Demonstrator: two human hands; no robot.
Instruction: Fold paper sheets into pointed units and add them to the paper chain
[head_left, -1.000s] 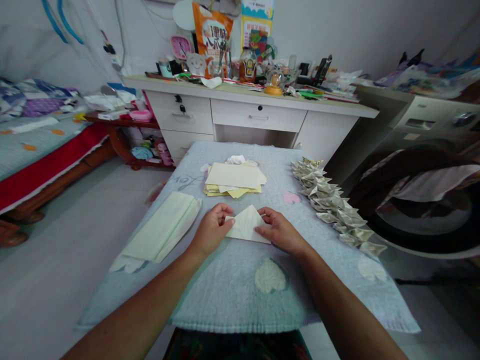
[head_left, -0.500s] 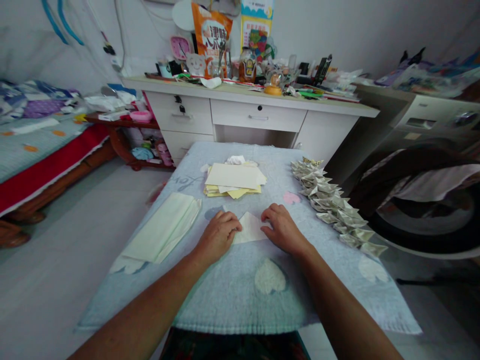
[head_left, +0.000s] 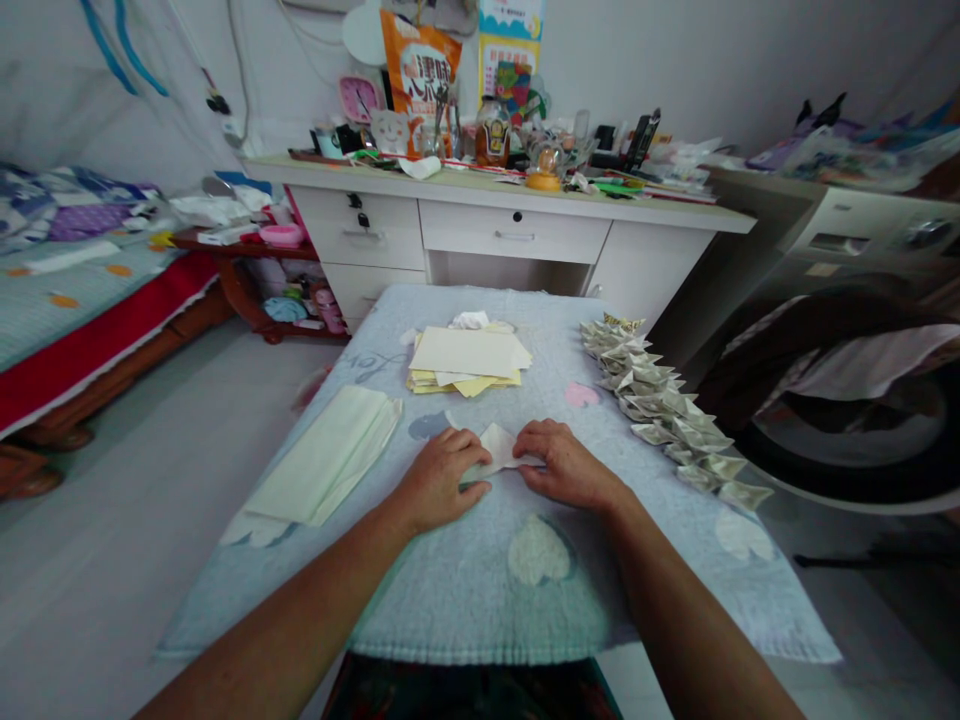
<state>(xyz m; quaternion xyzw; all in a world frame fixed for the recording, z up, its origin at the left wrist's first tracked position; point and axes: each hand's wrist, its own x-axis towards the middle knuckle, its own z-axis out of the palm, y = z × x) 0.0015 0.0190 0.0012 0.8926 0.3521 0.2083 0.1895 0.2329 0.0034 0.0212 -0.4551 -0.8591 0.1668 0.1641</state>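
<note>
A small sheet of pale paper (head_left: 496, 446), folded to a point at its far side, lies on the cloth-covered table (head_left: 465, 590) between my hands. My left hand (head_left: 448, 476) grips its left end, thumb toward me and fingers on top. At the right end, my right hand (head_left: 561, 462) pinches the paper between thumb and fingers. Beyond them sits a stack of cream and yellow paper sheets (head_left: 469, 352). Larger pale green folded sheets (head_left: 322, 455) lie to the left. On the right, several folded paper boats (head_left: 660, 405) stand nested in a long row.
Behind the table is a white desk (head_left: 517, 238) crowded with a jar, a pink clock and an orange bag. A washing machine (head_left: 832, 240) with its door open stands at the right. A bed (head_left: 97, 300) and a low wooden shelf (head_left: 255, 245) are at the left.
The paper's near edge has been lifted and folded up away from me. My right hand has lowered and closed on the right end; my left thumb has come to the near side.
</note>
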